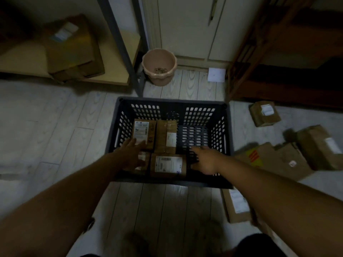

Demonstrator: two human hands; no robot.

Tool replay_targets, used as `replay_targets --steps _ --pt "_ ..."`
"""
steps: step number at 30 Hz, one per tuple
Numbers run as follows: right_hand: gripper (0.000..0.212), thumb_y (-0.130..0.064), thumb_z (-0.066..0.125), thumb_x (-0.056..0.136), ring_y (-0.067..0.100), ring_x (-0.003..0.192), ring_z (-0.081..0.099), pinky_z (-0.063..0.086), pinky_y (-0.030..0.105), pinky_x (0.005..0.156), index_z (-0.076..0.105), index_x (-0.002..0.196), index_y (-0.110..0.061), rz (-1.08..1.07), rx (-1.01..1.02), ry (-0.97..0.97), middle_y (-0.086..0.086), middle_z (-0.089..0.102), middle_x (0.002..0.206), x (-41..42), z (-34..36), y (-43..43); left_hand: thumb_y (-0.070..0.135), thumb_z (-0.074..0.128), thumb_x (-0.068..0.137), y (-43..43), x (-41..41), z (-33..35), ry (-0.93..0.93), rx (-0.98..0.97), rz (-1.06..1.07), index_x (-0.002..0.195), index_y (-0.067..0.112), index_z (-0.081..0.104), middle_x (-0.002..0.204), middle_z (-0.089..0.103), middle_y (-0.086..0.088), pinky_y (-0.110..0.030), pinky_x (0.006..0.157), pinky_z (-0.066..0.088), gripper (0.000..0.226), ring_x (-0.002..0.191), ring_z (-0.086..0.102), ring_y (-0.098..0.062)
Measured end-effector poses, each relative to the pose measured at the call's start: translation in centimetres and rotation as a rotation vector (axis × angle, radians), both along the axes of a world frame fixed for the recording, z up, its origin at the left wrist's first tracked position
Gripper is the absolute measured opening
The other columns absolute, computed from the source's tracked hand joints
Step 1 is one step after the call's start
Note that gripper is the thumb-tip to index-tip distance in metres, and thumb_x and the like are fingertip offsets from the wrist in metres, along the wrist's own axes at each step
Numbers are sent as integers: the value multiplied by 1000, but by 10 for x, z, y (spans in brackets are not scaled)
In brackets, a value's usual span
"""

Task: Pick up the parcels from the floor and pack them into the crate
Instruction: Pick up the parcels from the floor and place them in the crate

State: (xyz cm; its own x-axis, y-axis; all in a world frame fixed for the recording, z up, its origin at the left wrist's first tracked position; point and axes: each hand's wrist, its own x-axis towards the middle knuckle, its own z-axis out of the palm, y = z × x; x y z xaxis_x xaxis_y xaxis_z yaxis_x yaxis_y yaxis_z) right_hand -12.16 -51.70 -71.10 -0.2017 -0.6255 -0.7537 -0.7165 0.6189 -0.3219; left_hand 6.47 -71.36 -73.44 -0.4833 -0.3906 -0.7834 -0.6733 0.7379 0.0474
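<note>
Left hand [132, 154] flat on parcels [168, 165] in crate [172, 101], right hand [204, 160] spread beside them

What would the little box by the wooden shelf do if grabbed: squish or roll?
The small cardboard parcel looks square-cornered, so it probably stays stiff. Flat sides mean it likely won't roll. It looks small, so perhaps light; contents are hidden.

Extends left forearm [65, 193] from lower left and right forearm [274, 191] from lower right toward centre frame. Holds left grip [132, 154] palm-down, fingers straight and spread. Holds right grip [206, 161] right of centre, forefinger out, other fingers loosely bent, empty.
</note>
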Motion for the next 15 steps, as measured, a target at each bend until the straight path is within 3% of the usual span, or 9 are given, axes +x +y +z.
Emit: replay_targets --steps 3,8,11,15 --pt "68 -43 55 91 27 130 39 34 30 108 25 149 -26 -72 -36 30 11 33 148 -5 99 23 52 52 88 21 6 92 52 10 39 151 23 -5 159 -4 -10 -49 119 7 89 146 -4 -35" --pt "61 -41 53 93 29 130 41 36 33 108 29 147 -22 -177 -62 92 14 34 147 -14 255 70 48 53 88 56 7 245 176 33 -15 151 25 3 158 9 -9 -45 119 12 84 143 11 -33" --pt "68 -44 51 94 30 136 35 32 35 111 24 149 -16 -262 -65 179 14 27 153 -16 326 104 53 58 83 73 -6 318 212 15 -9 151 25 12 158 14 -8 -49 117 17 87 144 13 -33" --pt "68 -46 50 94 29 136 36 35 32 107 25 150 -16 -411 -109 272 11 28 155 -4 395 162 46 55 89 118 -30 401 338 25 -95 151 20 12 157 15 -12 -41 116 17 80 144 14 -30"
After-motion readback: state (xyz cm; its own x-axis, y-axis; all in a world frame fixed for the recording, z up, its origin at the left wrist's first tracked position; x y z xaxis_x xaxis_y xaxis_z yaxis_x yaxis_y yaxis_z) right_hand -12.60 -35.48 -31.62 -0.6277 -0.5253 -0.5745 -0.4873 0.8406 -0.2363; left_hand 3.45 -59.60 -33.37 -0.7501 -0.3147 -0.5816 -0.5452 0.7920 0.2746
